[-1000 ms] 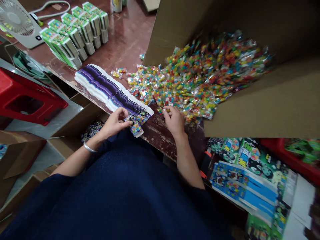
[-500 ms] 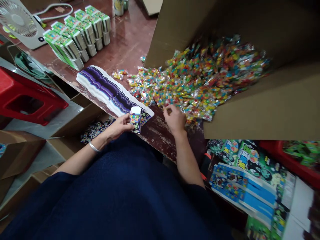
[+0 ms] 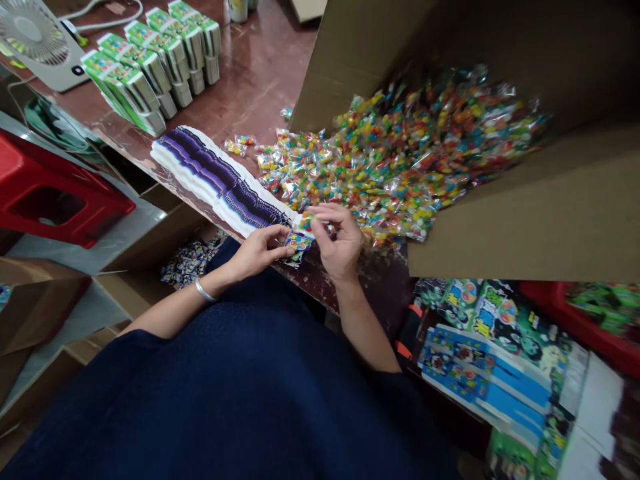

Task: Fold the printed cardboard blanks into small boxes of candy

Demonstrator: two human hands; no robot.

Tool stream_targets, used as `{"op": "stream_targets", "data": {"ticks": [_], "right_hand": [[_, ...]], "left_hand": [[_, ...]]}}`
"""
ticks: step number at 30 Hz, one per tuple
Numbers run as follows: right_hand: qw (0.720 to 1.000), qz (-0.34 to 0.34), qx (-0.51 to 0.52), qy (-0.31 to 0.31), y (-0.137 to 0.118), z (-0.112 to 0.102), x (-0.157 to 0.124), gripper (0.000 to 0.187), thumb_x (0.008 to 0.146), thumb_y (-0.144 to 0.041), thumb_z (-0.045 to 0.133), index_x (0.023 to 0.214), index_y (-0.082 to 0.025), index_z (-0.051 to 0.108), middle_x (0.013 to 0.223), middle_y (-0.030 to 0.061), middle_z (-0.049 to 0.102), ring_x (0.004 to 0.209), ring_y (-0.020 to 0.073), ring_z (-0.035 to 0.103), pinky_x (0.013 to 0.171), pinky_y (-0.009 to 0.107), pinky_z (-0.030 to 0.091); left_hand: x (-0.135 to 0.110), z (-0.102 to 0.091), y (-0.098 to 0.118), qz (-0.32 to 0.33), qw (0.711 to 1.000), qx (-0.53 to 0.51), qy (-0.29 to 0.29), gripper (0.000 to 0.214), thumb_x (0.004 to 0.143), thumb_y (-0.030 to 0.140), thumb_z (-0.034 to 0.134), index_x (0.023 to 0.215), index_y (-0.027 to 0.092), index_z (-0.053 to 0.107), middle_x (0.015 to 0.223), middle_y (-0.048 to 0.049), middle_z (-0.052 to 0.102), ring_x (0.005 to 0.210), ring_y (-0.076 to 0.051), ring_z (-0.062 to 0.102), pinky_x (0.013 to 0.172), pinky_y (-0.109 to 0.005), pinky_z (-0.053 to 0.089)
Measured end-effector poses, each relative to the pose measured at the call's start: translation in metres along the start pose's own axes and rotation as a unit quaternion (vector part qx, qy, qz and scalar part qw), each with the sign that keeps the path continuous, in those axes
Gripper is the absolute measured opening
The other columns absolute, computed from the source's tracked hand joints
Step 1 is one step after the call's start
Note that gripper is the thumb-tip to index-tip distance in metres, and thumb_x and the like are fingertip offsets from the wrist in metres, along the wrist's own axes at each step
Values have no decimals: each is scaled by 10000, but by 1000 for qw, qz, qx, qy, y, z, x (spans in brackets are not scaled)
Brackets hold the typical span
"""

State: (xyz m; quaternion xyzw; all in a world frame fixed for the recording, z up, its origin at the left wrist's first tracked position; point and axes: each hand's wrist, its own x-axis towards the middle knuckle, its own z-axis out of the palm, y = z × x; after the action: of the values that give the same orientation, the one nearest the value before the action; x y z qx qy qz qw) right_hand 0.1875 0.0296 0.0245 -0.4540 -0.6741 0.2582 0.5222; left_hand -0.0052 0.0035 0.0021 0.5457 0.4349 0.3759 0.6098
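Observation:
My left hand is closed around a small printed candy box, its open end facing my right hand. My right hand pinches a small clear packet of colourful candies at the mouth of that box. Behind both hands, a big heap of similar candy packets spills out onto the table. A long fanned row of flat purple and white boxes lies to the left, its near end just behind the box I hold.
A large cardboard carton lies on its side around the heap. Stacked green boxes and a white fan stand at the back left. A red stool is beside the table; printed cartons lie at the right.
My right hand has moved left from the heap's edge to the box, carrying a candy packet. My left hand has shifted right with the box, over the end of the fanned row.

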Motion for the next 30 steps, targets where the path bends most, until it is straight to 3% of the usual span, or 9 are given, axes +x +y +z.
{"op": "stream_targets", "data": {"ticks": [5,8,10,13,17,21,26,30], "right_hand": [[991,-72,-83,-80,2,-10,4,148,972,-294,642,834,-264,687,1323,53,754,1350,296,617,1190,592,469],[992,-34,-63,-106,0,-12,2,118,972,-321,658,889,-265,720,1336,53,743,1277,278,672,1122,531,545],[995,26,-15,-93,1,-9,-3,117,975,-368,674,982,-268,735,1196,50,781,1082,233,749,970,430,627],[994,86,45,-44,5,-1,-16,187,972,-436,689,1024,-269,756,1014,30,796,872,191,767,813,340,644],[988,100,105,-50,12,8,-27,214,950,-450,725,1051,-275,796,1100,40,803,991,224,780,917,382,634],[988,106,103,-42,15,13,-29,187,951,-432,728,931,-258,795,1133,61,806,1111,260,760,1028,442,598],[981,130,142,9,7,19,-27,213,948,-421,739,1119,-295,722,1078,34,815,1014,217,788,956,401,633],[979,101,177,-31,-1,18,-21,170,941,-445,755,919,-280,722,1017,27,812,974,209,774,908,379,631]], "left_hand": [[-4,0,-1,41,997,-5,66,315,843,310,817,1089,174,673,977,-32,731,756,-126,703,686,-237,592],[-7,4,-3,89,991,2,103,454,846,271,817,1255,216,628,991,-14,678,737,-111,697,670,-224,597],[-8,5,-4,118,987,1,109,560,856,260,811,1366,251,582,1004,-4,640,750,-106,694,701,-231,606],[-9,5,-2,132,987,-2,93,545,875,270,800,1379,261,594,1006,-2,607,774,-102,673,725,-236,605],[-8,3,1,112,992,-23,60,412,886,308,811,1248,235,628,1005,-7,598,787,-102,651,726,-231,597],[-7,4,-2,75,996,-49,30,364,873,338,831,1146,222,620,1057,-14,563,710,-61,608,636,-191,552],[-5,7,-6,83,990,-85,72,483,841,327,863,1204,270,548,1064,5,556,633,-29,586,611,-180,550],[-6,7,-5,97,988,-78,90,533,846,289,850,1263,281,518,1041,11,576,638,-37,615,646,-192,590]]}}
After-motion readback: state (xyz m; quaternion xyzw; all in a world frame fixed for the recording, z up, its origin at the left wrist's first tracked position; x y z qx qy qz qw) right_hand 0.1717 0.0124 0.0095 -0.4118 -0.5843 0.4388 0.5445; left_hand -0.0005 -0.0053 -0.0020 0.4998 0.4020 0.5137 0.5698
